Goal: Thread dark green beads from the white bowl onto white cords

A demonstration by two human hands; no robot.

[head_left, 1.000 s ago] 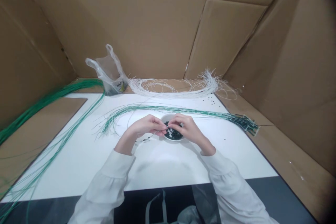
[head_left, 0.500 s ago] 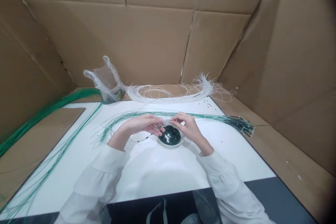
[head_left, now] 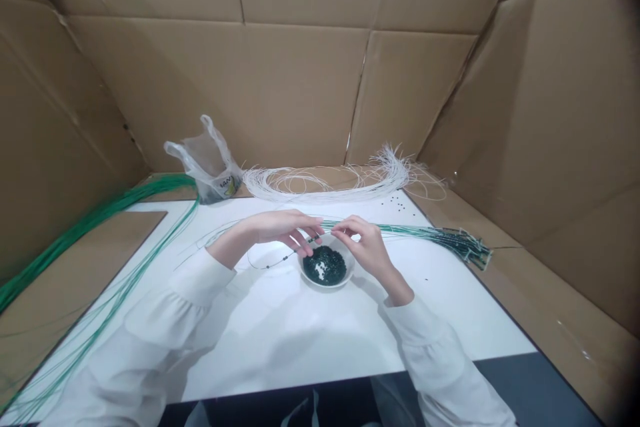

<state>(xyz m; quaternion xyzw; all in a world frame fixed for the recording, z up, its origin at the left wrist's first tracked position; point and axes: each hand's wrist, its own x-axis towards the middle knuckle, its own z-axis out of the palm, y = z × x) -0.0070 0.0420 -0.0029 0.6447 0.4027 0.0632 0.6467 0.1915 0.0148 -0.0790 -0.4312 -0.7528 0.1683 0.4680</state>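
Observation:
A white bowl point(head_left: 326, 282) of small dark green beads point(head_left: 334, 265) stands on the white table. Over its left rim, my left hand point(head_left: 287, 227) has its fingers bent around a thin cord point(head_left: 276, 264) strung with a few dark beads; the cord loops down to the left. My right hand point(head_left: 361, 240), at the bowl's upper right, pinches the cord's other end between thumb and forefinger. Behind both hands lies a bundle of green cords point(head_left: 410, 231), with dark beaded ends at the right.
A plastic bag point(head_left: 210, 170) stands at the back left beside long green strands point(head_left: 95, 213). Coiled white cords point(head_left: 320, 195) lie at the back. Loose beads point(head_left: 395, 202) are scattered at the back right. Cardboard walls point(head_left: 300, 93) surround the table.
My left hand and forearm have shifted slightly, the hand now lying flatter over the bowl's left rim. The whole view has moved a little. My right hand keeps its pinch.

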